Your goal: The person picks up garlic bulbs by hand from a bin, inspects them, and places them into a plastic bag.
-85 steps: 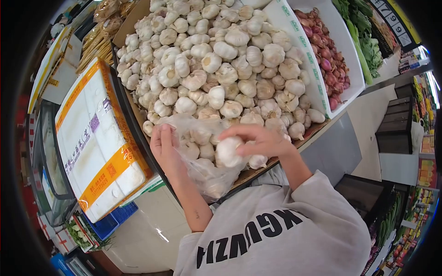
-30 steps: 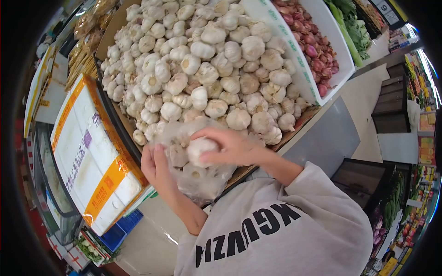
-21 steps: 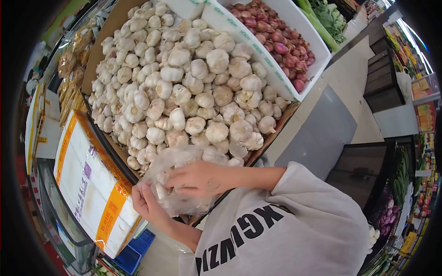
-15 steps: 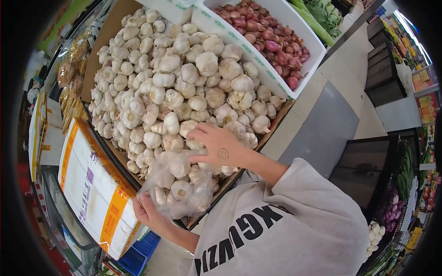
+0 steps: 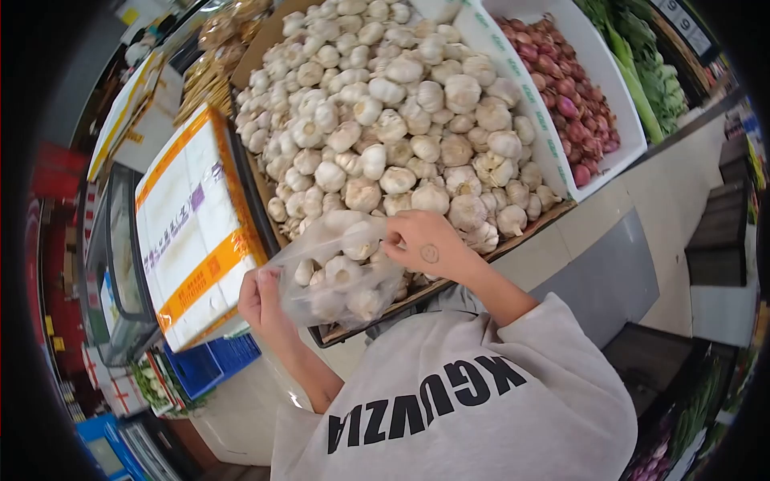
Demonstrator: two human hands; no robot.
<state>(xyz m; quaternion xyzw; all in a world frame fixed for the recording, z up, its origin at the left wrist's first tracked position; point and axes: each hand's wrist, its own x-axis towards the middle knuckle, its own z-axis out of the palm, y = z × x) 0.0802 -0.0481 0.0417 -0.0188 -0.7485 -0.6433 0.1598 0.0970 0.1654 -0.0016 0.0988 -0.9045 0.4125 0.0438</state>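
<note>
A clear plastic bag with garlic bulbs showing through it rests at the near edge of a big garlic pile. My left hand is closed on the bag's left rim. At the opposite side, my right hand has its fingers curled in a pinch on the bag's upper right edge. A small smiley face is drawn on the back of that hand. Loose garlic bulbs lie just beyond both hands. The film hides how many bulbs are inside.
To the left stands a white foam box with orange tape. Red shallots fill a white foam bin at the right, with leafy greens past it. A blue crate sits low at the left.
My right hand has left the garlic bulbs and now pinches the bag's edge. The bag's mouth is spread wider. The whole view has shifted and turned.
</note>
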